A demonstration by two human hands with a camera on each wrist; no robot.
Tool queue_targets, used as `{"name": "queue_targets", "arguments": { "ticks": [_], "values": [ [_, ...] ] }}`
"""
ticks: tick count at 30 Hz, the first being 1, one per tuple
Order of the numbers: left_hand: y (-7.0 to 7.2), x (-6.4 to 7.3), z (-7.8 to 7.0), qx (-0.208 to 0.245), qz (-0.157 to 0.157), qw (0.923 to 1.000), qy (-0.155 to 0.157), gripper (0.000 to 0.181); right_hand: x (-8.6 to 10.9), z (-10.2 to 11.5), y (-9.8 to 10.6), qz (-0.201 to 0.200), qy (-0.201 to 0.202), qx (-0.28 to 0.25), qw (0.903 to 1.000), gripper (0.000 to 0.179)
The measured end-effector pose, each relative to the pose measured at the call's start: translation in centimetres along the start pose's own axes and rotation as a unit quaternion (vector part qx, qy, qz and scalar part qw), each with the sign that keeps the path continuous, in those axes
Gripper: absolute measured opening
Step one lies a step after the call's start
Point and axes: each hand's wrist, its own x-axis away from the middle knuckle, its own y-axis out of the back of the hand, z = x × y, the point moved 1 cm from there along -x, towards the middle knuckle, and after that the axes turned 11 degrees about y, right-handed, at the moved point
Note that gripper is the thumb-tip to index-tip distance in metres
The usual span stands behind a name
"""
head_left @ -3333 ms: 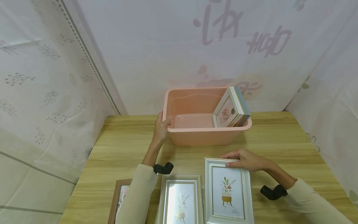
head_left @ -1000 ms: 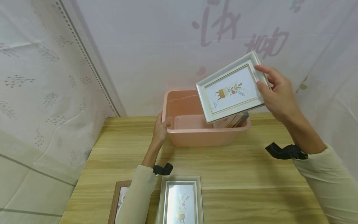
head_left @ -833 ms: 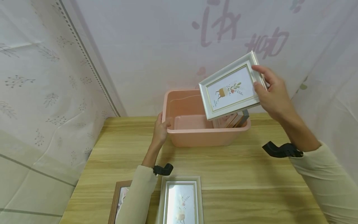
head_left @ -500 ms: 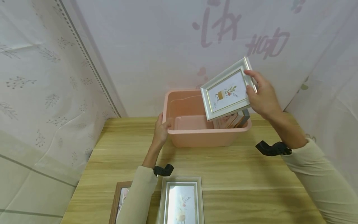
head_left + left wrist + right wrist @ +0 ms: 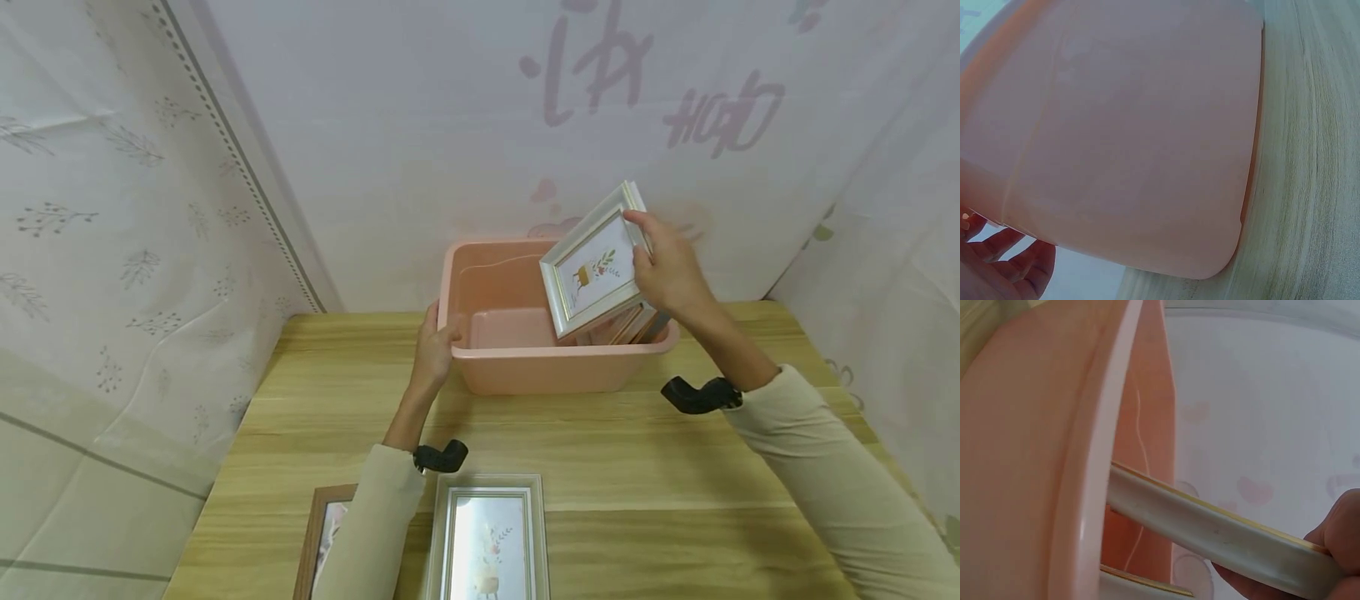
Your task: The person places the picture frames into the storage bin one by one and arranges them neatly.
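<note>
With thumb and fingers, my right hand [image 5: 670, 265] grips one end of a silver-white picture frame [image 5: 594, 268] that shows a plant in a pot. The frame tilts, its lower end inside the pink plastic bin [image 5: 540, 371]. In the right wrist view the picture frame's edge [image 5: 1210, 531] slants past the bin rim [image 5: 1094, 481]. Behind it, several picture frames [image 5: 637, 327] lean at the bin's right end, mostly hidden. My left hand [image 5: 433, 350] holds the bin's left rim; in the left wrist view its fingers [image 5: 1029, 269] curl at the bin's edge.
On the wooden table [image 5: 637, 467] lie a silver-gold picture frame [image 5: 487, 533] and a brown wooden picture frame [image 5: 318, 533], partly covered by the left sleeve [image 5: 375, 517]. A printed cloth [image 5: 420, 125] hangs close behind the bin.
My right hand lifted the silver-white picture frame off the table, turned it, then brought it left and down into the bin. The left hand stays on the rim.
</note>
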Motion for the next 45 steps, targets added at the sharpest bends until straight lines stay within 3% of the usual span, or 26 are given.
{"name": "queue_targets", "arguments": {
  "ticks": [10, 21, 28, 39, 45],
  "values": [
    [0.0, 0.0, 0.1, 0.001, 0.000, 1.0000, 0.008, 0.070, -0.2, -0.2, -2.6, 0.037, 0.023, 0.028, 0.9987, 0.053],
    [0.2, 0.2, -0.2, 0.003, 0.019, 0.9998, 0.006, 0.068, -0.2, -0.2, -5.0, 0.075, 0.016, 0.069, 0.9947, 0.057],
    [0.1, -0.1, 0.2, 0.001, 0.011, 0.9999, 0.000, 0.069, 0.0, -0.5, -6.2, 0.088, 0.007, 0.051, 0.9948, 0.067],
    [0.0, 0.0, -0.1, -0.001, -0.006, 0.9999, 0.009, 0.068, 0.3, -0.6, -7.4, 0.122, 0.005, 0.091, 0.9883, 0.069],
    [0.0, -0.1, 0.0, -0.003, -0.009, 0.9999, 0.009, 0.067, 0.1, -0.6, -7.6, 0.107, 0.036, 0.141, 0.9836, 0.053]
  ]
}}
